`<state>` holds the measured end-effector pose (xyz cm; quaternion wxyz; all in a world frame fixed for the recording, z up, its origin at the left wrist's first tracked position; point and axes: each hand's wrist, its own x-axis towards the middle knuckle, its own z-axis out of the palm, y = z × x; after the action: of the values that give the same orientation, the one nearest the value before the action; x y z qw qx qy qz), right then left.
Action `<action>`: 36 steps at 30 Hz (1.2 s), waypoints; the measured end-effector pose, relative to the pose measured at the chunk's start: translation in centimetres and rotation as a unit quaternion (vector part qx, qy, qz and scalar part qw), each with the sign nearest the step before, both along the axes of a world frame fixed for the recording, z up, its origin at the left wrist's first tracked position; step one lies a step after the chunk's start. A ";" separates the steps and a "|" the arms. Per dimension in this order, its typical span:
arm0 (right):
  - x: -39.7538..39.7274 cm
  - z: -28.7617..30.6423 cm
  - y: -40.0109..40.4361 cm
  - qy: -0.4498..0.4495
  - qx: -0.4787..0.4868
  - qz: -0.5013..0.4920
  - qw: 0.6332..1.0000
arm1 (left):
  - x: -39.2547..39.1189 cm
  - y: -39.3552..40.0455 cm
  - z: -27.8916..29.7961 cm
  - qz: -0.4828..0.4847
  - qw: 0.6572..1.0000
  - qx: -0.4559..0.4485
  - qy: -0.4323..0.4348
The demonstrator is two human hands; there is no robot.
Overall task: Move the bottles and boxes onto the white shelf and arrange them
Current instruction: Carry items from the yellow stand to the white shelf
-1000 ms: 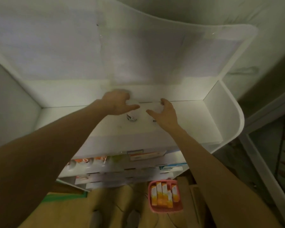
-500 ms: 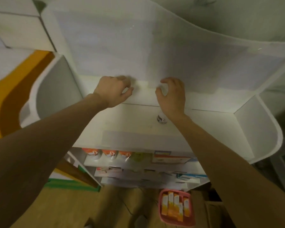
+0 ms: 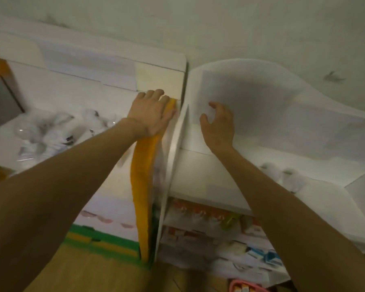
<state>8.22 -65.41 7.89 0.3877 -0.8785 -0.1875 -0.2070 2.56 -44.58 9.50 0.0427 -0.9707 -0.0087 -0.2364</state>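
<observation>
Pretty blurry, so I can't tell which way the bottles (image 3: pixel 282 175) point; they're pale blobs on the white shelf (image 3: pixel 209 175) top level, right of the forearm. Lower levels hold rows of boxes (image 3: pixel 200 213). Left hand (image 3: pixel 151 114) lies flat with straight fingers on the orange edge (image 3: pixel 143 175) next door; right hand (image 3: pixel 219 125) hovers loosely curled, holding nothing. Pink basket (image 3: pixel 243 287) with boxes below.

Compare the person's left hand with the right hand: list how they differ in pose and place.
The left hand lies palm down with fingers nearly straight, over the orange-edged unit; the right hand has loosely curled fingers. The left hand is left of the white shelf's side panel; the right hand is right of it, above the white shelf's top board. Both are bare and hold nothing.
</observation>
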 end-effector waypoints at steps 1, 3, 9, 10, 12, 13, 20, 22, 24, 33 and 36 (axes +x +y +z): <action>-0.8 0.6 2.0 0.002 -0.008 0.003 1.000 | -1.3 2.1 0.4 0.011 1.000 -0.001 -0.002; -2.2 1.2 5.8 0.014 -0.037 0.019 0.999 | -3.9 6.4 0.9 0.041 0.999 -0.001 0.003; -6.4 1.2 15.6 0.046 -0.147 0.093 0.984 | -11.0 17.7 0.3 0.134 0.986 -0.041 0.093; -6.9 1.2 17.0 0.048 -0.167 0.104 0.979 | -11.9 19.3 -0.1 0.148 0.982 -0.052 0.105; -7.4 0.9 19.9 0.059 -0.206 0.121 0.969 | -13.3 22.3 -0.8 0.175 0.974 -0.069 0.126; -7.7 0.9 21.2 0.064 -0.218 0.127 0.965 | -14.0 23.7 -1.2 0.189 0.969 -0.076 0.138; -7.6 -2.2 29.7 0.088 -0.250 0.195 0.944 | -16.0 31.7 -4.4 0.236 0.943 -0.130 0.193; -6.9 -3.2 32.9 0.097 -0.260 0.216 0.936 | -16.1 33.5 -5.4 0.241 0.937 -0.132 0.216; -6.0 -4.0 36.3 0.114 -0.260 0.239 0.929 | -16.2 35.5 -6.2 0.252 0.929 -0.125 0.241; -2.0 -7.7 50.2 0.177 -0.252 0.335 0.891 | -12.7 45.0 -5.1 0.310 0.889 -0.133 0.311; -1.0 -9.0 53.2 0.186 -0.264 0.351 0.879 | -11.9 46.6 -6.2 0.288 0.887 -0.150 0.328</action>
<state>7.17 -12.20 -1.12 0.2167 -0.8470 -0.4556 0.1674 -9.35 2.01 3.32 -0.0368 -0.9425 -0.3088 0.1225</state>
